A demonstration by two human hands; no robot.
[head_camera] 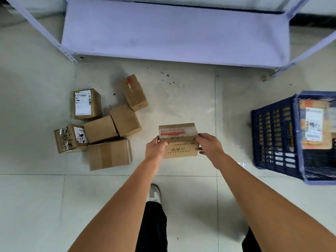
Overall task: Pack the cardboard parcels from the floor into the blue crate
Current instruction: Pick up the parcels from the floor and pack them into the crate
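Observation:
I hold a small cardboard parcel (179,140) with red print on its top in front of me, above the floor. My left hand (156,148) grips its left end and my right hand (210,144) grips its right end. Several more cardboard parcels (107,128) lie in a loose cluster on the floor to the left, one with a white shipping label (83,102). The blue crate (272,135) stands on the floor at the right edge. A labelled parcel (315,128) lies inside it.
A pale metal shelving unit (172,30) runs across the far side, its corner posts reaching the floor at the left and right. My foot in a light shoe (154,192) stands on the tiled floor below the held parcel.

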